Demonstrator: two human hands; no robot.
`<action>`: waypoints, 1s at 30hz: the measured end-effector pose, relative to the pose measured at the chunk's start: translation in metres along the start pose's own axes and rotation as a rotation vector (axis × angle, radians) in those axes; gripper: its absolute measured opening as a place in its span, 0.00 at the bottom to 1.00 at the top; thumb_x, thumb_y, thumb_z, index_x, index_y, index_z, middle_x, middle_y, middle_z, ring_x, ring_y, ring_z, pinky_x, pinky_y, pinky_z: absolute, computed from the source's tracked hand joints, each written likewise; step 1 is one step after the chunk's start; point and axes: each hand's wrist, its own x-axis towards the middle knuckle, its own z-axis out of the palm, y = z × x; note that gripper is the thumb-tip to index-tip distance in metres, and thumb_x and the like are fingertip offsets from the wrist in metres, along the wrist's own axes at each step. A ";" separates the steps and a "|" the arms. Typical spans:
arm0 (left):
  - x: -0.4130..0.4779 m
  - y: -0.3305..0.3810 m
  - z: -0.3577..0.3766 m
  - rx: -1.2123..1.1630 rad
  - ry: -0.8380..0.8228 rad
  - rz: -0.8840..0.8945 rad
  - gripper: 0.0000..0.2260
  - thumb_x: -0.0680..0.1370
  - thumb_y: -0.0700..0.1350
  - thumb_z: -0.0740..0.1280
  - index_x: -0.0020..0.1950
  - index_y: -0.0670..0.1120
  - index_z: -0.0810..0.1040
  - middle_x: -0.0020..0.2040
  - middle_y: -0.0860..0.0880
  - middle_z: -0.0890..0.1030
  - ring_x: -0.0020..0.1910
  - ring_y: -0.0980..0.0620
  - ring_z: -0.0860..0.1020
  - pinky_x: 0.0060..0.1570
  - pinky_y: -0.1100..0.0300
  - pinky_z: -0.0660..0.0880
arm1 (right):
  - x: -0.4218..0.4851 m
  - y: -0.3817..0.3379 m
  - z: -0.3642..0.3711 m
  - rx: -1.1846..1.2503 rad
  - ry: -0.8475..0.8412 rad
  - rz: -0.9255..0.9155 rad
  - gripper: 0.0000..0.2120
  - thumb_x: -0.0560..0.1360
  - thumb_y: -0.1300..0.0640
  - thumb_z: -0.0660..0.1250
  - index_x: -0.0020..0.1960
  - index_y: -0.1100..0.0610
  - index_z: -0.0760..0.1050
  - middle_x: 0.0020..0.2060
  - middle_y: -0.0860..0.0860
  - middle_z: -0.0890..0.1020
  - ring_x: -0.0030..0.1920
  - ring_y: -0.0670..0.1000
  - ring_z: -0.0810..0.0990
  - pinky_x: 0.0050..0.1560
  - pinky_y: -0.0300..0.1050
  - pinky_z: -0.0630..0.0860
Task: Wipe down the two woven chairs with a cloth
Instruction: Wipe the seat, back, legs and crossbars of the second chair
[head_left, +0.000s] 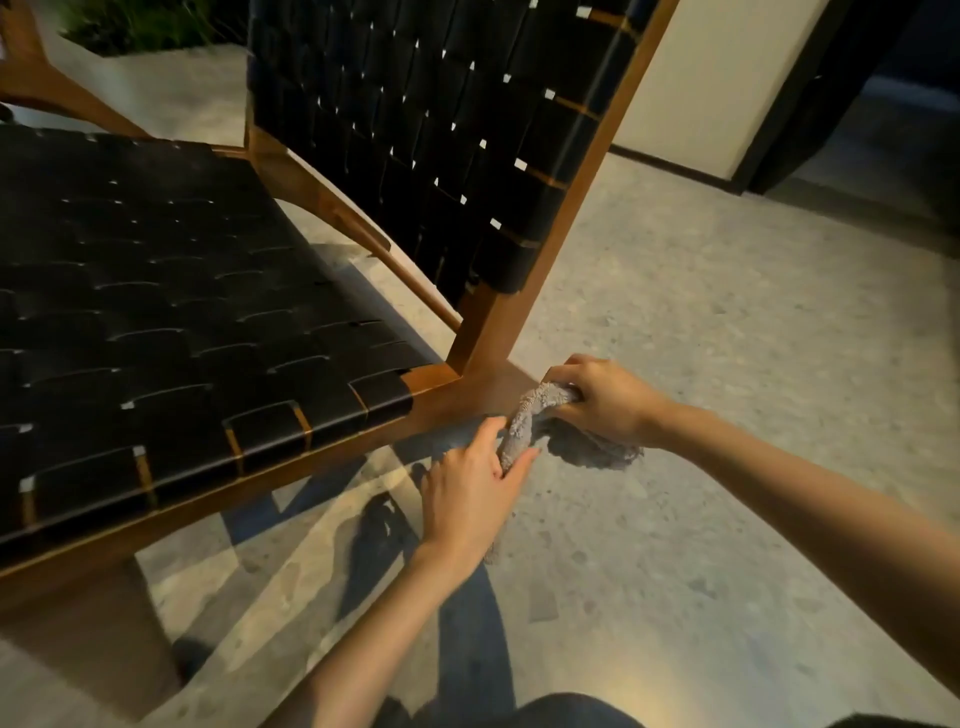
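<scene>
A woven chair (171, 312) with black straps and a brown wooden frame fills the left and middle of the head view, its backrest rising at the top centre. A grey fluffy cloth (524, 423) is bunched at the seat's rear right corner, against the wooden frame. My right hand (602, 400) grips the upper part of the cloth at that corner. My left hand (475, 480) pinches the lower end of the cloth just below the seat rail. Only one chair is plainly in view.
Speckled stone floor (727, 415) spreads to the right and below. Part of another wooden frame (31, 78) shows at the top left, with plants behind. A pale wall with a dark skirting (691, 166) and a dark doorway stand at the top right.
</scene>
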 end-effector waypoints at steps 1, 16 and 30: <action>0.001 -0.002 0.002 -0.063 0.028 -0.018 0.17 0.76 0.60 0.64 0.61 0.52 0.76 0.29 0.59 0.73 0.28 0.60 0.74 0.28 0.68 0.67 | 0.001 0.000 -0.003 -0.015 -0.029 0.005 0.16 0.76 0.49 0.67 0.57 0.59 0.77 0.51 0.57 0.75 0.52 0.55 0.72 0.48 0.44 0.68; 0.029 -0.022 0.069 -0.756 0.241 -0.642 0.07 0.77 0.48 0.68 0.53 0.54 0.73 0.53 0.49 0.80 0.51 0.52 0.78 0.55 0.51 0.77 | 0.056 0.032 0.051 -0.077 0.517 0.137 0.12 0.73 0.49 0.65 0.55 0.49 0.80 0.44 0.51 0.68 0.49 0.52 0.63 0.47 0.45 0.60; 0.054 0.007 0.110 -1.011 0.651 -0.598 0.12 0.74 0.44 0.72 0.56 0.49 0.75 0.48 0.60 0.81 0.45 0.66 0.80 0.39 0.74 0.74 | 0.084 0.051 0.122 0.630 0.511 -0.425 0.18 0.83 0.51 0.51 0.73 0.46 0.63 0.68 0.36 0.67 0.67 0.34 0.66 0.68 0.36 0.64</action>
